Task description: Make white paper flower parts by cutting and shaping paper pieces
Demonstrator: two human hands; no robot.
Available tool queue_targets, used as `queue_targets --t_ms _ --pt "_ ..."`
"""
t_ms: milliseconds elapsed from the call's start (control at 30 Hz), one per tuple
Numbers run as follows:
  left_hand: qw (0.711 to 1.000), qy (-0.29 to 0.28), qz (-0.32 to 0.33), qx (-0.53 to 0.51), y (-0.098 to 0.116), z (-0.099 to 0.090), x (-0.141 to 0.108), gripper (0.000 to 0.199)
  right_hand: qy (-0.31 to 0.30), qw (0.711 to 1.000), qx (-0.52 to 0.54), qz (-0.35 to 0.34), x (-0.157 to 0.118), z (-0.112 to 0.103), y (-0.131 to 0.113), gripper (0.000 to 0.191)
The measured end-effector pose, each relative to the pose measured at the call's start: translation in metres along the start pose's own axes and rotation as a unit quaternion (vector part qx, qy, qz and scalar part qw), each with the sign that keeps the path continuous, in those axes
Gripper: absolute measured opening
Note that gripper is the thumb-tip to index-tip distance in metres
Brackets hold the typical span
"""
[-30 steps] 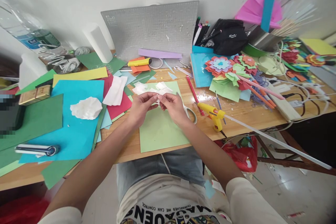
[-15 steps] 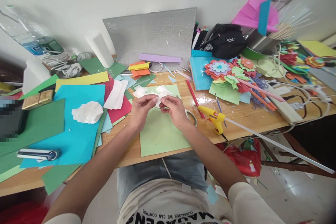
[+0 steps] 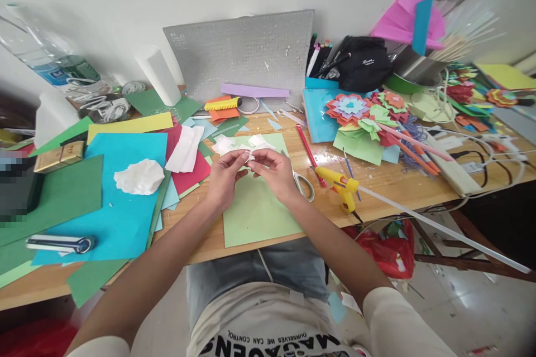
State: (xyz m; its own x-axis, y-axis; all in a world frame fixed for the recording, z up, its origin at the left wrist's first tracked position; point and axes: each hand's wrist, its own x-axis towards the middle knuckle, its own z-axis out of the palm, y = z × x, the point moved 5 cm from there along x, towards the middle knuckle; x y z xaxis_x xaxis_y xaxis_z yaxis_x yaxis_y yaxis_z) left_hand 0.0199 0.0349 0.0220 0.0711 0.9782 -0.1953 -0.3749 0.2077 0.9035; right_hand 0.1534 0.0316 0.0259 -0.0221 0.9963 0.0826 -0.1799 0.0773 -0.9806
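In the head view, the person's left hand and right hand meet over a light green sheet on the table. Their fingertips nearly close on a small white paper piece, pinched between the two hands. Just beyond them, white paper scraps lie on the sheet's far part. Scissors rest beside the right hand, with a yellow glue gun farther right, near a red pen. To the left, folded white tissue overlaps red paper, and a crumpled white wad sits on a blue sheet.
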Motion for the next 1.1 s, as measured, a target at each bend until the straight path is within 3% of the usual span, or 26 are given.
queue_targets --t_ms 267,433,800,1100 --pt "1.0 0.002 0.004 0.006 -0.0033 -0.0007 0.0003 0.022 0.018 1.0 -0.024 -0.002 -0.0022 -0.003 0.0013 0.028" --pt "0.999 0.003 0.026 0.02 -0.002 -0.002 0.0021 0.025 0.019 0.999 -0.008 0.039 -0.0026 -0.0021 0.0045 0.033" --pt "1.0 -0.018 0.004 0.009 -0.001 -0.0015 0.0027 0.044 0.046 0.996 0.035 0.064 -0.0007 -0.0052 0.0068 0.031" --pt "0.999 -0.002 0.034 -0.021 -0.0012 -0.006 0.0072 0.037 0.038 0.996 0.014 0.075 -0.0019 -0.0046 0.0035 0.029"
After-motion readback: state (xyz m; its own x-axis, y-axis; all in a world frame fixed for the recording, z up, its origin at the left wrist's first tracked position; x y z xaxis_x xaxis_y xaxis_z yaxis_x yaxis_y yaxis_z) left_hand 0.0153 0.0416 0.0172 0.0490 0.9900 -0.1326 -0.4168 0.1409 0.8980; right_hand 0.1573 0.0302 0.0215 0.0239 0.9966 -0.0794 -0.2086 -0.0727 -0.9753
